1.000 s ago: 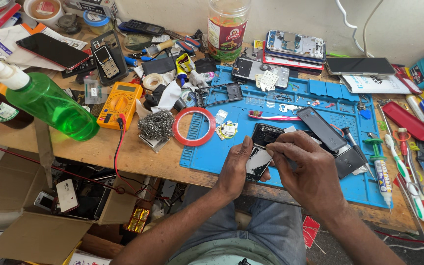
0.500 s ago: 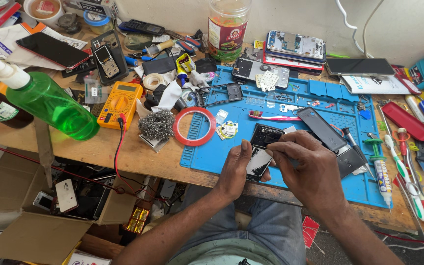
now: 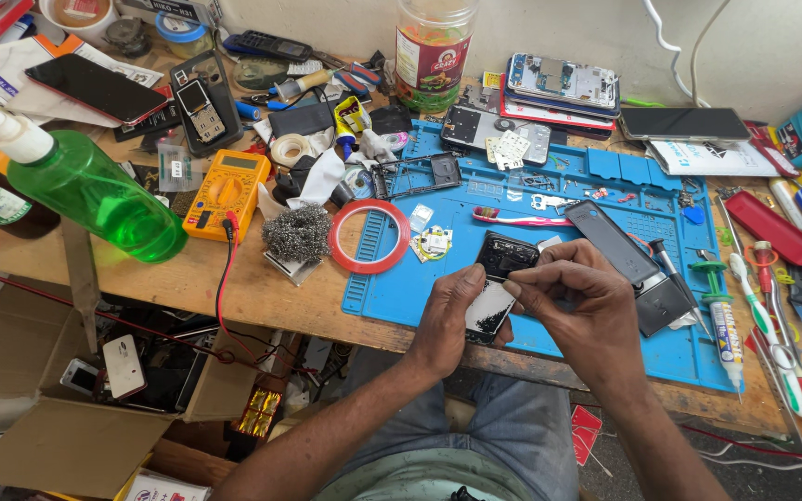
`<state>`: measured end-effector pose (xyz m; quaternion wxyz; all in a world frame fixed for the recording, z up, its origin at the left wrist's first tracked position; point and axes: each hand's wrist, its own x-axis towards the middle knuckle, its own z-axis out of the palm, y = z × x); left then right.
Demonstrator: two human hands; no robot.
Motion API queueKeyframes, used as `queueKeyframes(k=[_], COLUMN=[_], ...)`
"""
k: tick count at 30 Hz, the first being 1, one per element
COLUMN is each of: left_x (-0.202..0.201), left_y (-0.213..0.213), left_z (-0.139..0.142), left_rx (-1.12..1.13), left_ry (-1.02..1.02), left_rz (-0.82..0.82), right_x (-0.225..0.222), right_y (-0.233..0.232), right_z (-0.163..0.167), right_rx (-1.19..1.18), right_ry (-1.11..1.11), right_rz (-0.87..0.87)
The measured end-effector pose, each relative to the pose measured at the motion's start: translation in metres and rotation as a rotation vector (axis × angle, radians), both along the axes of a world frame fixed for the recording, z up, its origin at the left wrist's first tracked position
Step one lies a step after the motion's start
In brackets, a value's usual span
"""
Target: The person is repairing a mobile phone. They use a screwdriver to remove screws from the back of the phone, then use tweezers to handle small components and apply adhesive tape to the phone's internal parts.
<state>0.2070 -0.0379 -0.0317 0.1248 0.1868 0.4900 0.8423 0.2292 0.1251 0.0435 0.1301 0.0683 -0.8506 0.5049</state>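
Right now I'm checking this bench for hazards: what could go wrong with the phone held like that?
The phone is held at the edge of the blue mat by the left hand and right hand; a slip could drop it off the bench. Small loose parts lie close by and could be knocked away.

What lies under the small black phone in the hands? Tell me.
Under the small black phone lies the blue rubber work mat. The left hand and right hand hide its lower edge and whatever sits beneath there.
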Motion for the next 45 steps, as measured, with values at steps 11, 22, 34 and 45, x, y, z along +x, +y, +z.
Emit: queueKeyframes(k=[11, 22, 34, 45], left_x=[0.001, 0.002, 0.002, 0.001], left_y=[-0.001, 0.0, -0.002, -0.004], left_z=[-0.003, 0.0, 0.002, 0.002], left_rx=[-0.043, -0.047, -0.048, 0.026], left_ry=[0.037, 0.045, 0.042, 0.042], left_rz=[0.018, 0.024, 0.011, -0.011], right_x=[0.002, 0.01, 0.014, 0.019], right_y=[-0.006, -0.01, -0.015, -0.019], right_z=[-0.003, -0.007, -0.026, -0.037], right_rx=[-0.241, -0.239, -0.327, -0.242], right_ry=[-0.094, -0.029, 0.039, 0.19], right_rz=[0.009, -0.016, -0.031, -0.065])
